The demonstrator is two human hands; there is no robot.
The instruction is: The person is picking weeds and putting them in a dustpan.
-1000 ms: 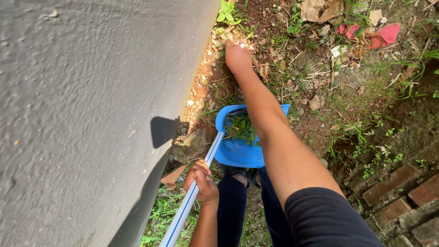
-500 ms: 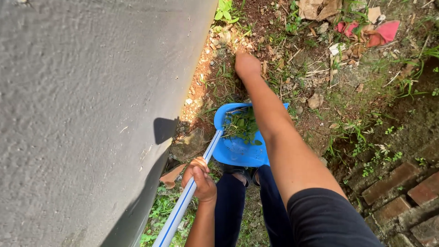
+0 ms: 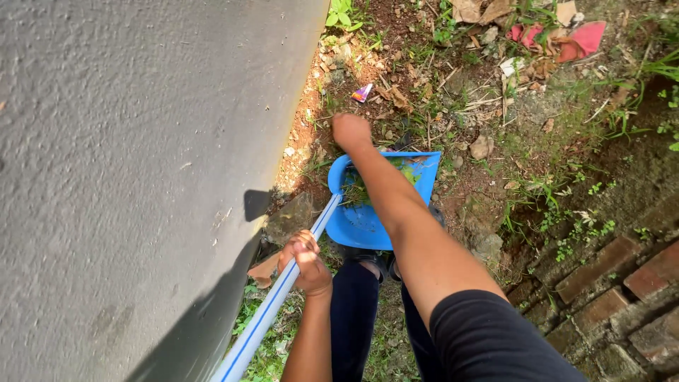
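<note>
My left hand is closed around the long white-and-blue handle of a blue dustpan that rests on the ground by my feet. Pulled green weeds lie inside the pan. My right hand reaches forward with the arm stretched over the pan. It is curled low over the soil at the pan's far rim. I see only its back, so whatever is in its fingers is hidden.
A rough grey wall fills the left side. Bare soil with weeds, dry leaves and stones lies ahead, with a small colourful wrapper and pink scraps. Old bricks line the lower right.
My right hand has drawn back from the ground by the wall toward the dustpan's far rim. The left hand keeps its grip on the handle.
</note>
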